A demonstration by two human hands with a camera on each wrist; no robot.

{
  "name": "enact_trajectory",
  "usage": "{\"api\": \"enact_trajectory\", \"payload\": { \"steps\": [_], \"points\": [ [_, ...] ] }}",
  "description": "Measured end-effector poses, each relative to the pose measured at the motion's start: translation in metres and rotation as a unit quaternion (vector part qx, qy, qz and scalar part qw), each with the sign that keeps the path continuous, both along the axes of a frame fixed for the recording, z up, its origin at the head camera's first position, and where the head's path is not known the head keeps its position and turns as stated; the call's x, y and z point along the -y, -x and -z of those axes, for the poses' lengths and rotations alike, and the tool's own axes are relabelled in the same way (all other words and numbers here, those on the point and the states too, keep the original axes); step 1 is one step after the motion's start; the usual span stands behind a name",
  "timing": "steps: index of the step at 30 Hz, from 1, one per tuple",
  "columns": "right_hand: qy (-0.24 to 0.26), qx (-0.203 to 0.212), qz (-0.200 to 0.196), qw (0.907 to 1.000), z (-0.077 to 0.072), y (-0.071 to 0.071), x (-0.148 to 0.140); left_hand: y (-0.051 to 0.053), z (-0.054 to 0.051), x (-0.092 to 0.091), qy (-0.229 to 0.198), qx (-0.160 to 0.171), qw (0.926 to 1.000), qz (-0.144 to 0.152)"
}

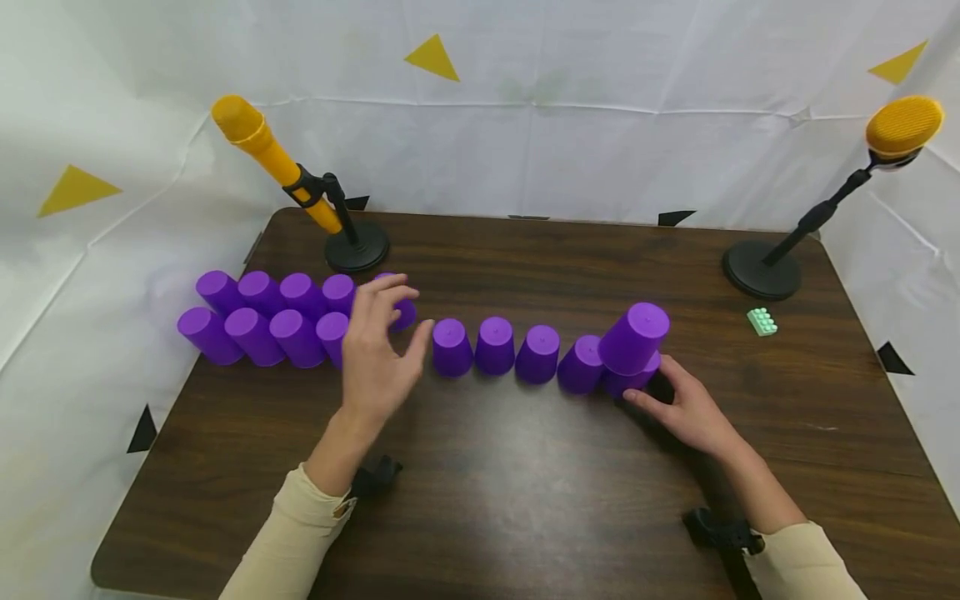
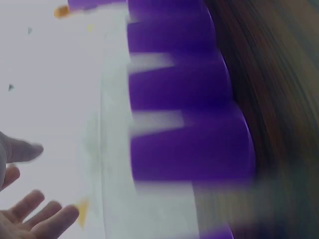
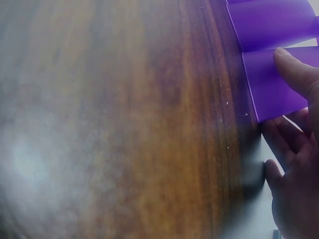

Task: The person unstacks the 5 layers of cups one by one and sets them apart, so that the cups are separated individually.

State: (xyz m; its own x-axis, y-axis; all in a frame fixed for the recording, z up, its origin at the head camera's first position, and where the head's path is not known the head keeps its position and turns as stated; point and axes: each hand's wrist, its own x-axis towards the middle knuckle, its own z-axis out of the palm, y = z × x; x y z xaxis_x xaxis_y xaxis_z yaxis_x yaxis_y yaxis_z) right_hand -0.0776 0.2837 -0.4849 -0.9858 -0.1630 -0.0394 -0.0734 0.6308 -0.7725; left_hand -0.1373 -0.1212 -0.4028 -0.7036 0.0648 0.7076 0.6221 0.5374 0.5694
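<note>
Upside-down purple cups stand on the dark wooden table (image 1: 525, 467). My right hand (image 1: 693, 408) holds the lower cup (image 1: 626, 383) at the right end of the front row, thumb on its near side and fingers around its far side. The right wrist view shows that thumb lying against the cup (image 3: 271, 87). Another cup (image 1: 634, 337) sits on top of the right end of the row. My left hand (image 1: 378, 350) hovers over the gap between the left group and the row, fingers spread and holding nothing. It partly hides a cup (image 1: 405, 315) behind it.
At left, several purple cups (image 1: 255, 337) stand in two rows. A yellow microphone (image 1: 270, 154) on a black stand (image 1: 358, 247) is at the back left, another yellow microphone (image 1: 903, 127) at the back right. A small mint-green toy brick (image 1: 762, 322) lies near the right stand.
</note>
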Motion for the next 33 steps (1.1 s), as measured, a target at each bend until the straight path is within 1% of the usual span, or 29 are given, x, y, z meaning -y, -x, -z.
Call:
{"api": "enact_trajectory", "payload": {
  "steps": [3, 7, 9, 10, 12, 14, 17, 21, 24, 27, 30, 33],
  "points": [
    [-0.001, -0.003, 0.002, 1.0, 0.002, 0.001, 0.0, -0.002, -0.003, -0.036, 0.006, 0.008, 0.997, 0.076],
    [-0.004, -0.011, 0.001, 0.9999, 0.002, 0.001, -0.001, -0.006, -0.005, -0.087, 0.027, 0.025, 0.9868, 0.158],
    [-0.004, -0.013, 0.0, 0.9999, 0.002, 0.001, 0.0, -0.011, -0.003, -0.11, 0.05, 0.038, 0.9797, 0.19],
    [-0.003, -0.015, -0.001, 0.9999, 0.002, 0.001, 0.0, -0.013, -0.002, -0.121, 0.06, 0.046, 0.9765, 0.202],
    [0.001, -0.017, -0.003, 0.9999, 0.003, 0.0, 0.0, -0.017, 0.001, -0.14, 0.077, 0.062, 0.9715, 0.215],
    [0.006, -0.021, -0.007, 0.9997, 0.003, -0.001, 0.001, -0.019, 0.006, -0.156, 0.082, 0.075, 0.9685, 0.223],
    [0.013, -0.03, -0.01, 0.9994, 0.004, -0.001, 0.0, -0.022, 0.011, -0.174, 0.076, 0.087, 0.9666, 0.229],
    [0.008, -0.047, -0.011, 0.9988, 0.004, 0.0, -0.001, -0.024, 0.017, -0.19, 0.063, 0.092, 0.9682, 0.224],
    [0.002, -0.055, -0.012, 0.9984, 0.004, 0.0, 0.0, -0.024, 0.02, -0.196, 0.061, 0.094, 0.9707, 0.212],
    [0.002, -0.054, -0.012, 0.9985, 0.005, 0.001, 0.0, -0.023, 0.021, -0.199, 0.065, 0.097, 0.9725, 0.201],
    [0.005, -0.05, -0.012, 0.9986, 0.004, 0.001, 0.0, -0.023, 0.022, -0.199, 0.067, 0.097, 0.9734, 0.196],
    [0.012, -0.048, -0.012, 0.9987, 0.004, 0.0, 0.0, -0.024, 0.02, -0.195, 0.062, 0.091, 0.9745, 0.196]
  ]
}}
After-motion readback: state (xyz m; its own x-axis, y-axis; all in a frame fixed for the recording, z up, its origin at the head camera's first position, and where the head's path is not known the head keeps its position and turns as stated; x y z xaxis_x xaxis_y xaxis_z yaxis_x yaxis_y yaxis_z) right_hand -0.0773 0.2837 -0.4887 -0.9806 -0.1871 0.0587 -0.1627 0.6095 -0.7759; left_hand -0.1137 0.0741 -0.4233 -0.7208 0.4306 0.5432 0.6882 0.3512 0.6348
